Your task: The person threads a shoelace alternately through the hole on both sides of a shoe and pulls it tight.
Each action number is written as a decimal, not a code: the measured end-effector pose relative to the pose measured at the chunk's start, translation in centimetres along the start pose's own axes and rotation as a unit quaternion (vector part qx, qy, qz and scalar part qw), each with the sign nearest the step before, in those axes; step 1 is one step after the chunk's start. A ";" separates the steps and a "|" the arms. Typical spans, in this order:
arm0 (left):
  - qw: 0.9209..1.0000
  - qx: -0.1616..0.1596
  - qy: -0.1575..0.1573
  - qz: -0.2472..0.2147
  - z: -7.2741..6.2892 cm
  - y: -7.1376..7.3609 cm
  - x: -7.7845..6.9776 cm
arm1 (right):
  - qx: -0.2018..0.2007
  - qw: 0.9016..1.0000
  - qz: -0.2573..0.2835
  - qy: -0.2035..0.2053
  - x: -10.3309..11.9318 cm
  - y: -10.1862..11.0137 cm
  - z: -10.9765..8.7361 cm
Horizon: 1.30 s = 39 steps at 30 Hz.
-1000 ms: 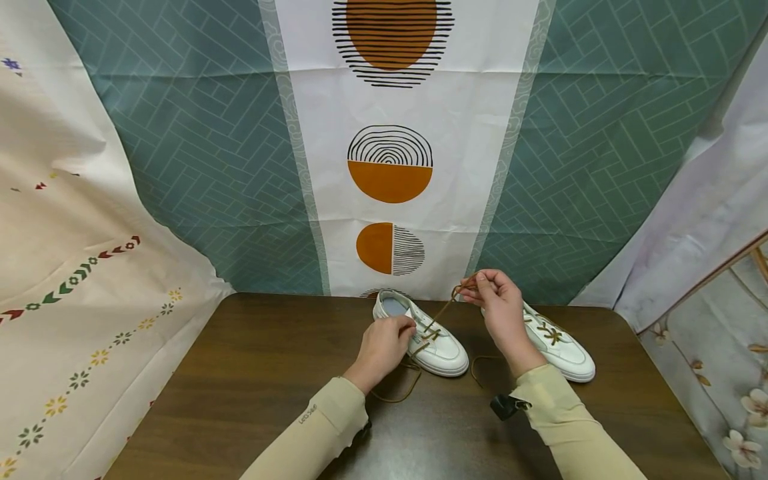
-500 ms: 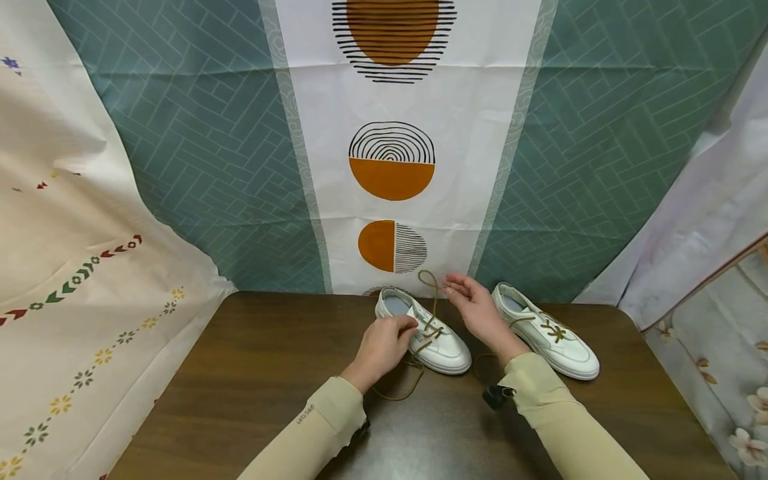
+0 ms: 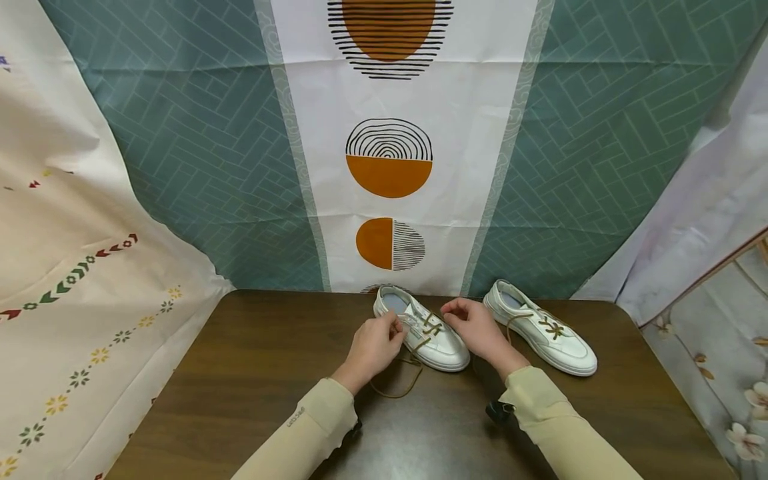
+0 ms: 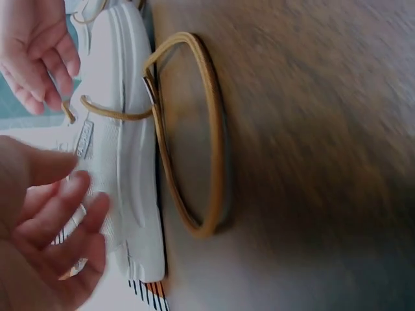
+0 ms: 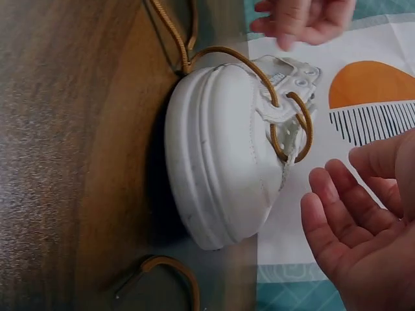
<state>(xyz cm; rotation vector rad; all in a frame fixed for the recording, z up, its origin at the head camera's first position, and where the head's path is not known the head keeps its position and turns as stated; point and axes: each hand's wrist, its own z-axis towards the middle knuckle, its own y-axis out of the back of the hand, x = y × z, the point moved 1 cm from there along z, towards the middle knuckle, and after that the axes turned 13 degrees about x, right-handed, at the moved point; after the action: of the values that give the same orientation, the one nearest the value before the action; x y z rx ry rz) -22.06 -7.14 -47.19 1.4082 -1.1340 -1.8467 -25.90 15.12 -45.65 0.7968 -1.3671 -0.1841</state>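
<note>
A white shoe (image 3: 443, 348) stands upright on the worktop (image 3: 270, 353), between the left hand (image 3: 373, 342) and the right hand (image 3: 477, 330). Both have loosely bent fingers, thumb near fingertips, neither visibly gripping the brown lace (image 4: 217, 136); whether the left touches the shoe is unclear.

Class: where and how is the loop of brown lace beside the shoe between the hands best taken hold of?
Probably pinch the lace loop at its outer bend, coming from the person's left with the left hand: that bend bows out over the table, away from the shoe, while its inner side runs close to the sole.
</note>
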 end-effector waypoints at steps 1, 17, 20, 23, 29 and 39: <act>1.000 0.022 0.006 0.006 -0.1 -0.1 0.2 | -0.001 1.000 -0.002 -0.001 0.0 -0.1 -0.1; 0.987 0.124 0.023 0.098 -1.0 -1.2 2.3 | -0.008 0.999 0.027 0.018 0.7 0.4 -1.1; 0.986 0.125 0.020 0.108 -0.9 -1.3 2.5 | -0.012 0.999 0.029 0.021 0.9 0.5 -1.3; 0.988 0.128 0.020 0.083 -0.6 -0.9 2.6 | -0.012 0.999 0.038 0.020 1.0 0.6 -1.4; 0.999 0.023 -0.008 -0.028 0.2 1.3 1.5 | -0.005 0.998 0.051 0.019 1.3 0.5 -1.5; 0.960 -0.232 -0.106 -0.115 1.0 2.6 -2.4 | 0.013 0.995 0.098 0.031 3.0 -0.5 -1.4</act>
<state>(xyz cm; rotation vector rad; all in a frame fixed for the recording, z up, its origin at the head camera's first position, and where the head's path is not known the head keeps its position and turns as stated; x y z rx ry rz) -22.43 -6.14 -43.70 1.1230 -0.5791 -2.2858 -23.70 13.62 -43.54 0.6803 -1.3824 0.0123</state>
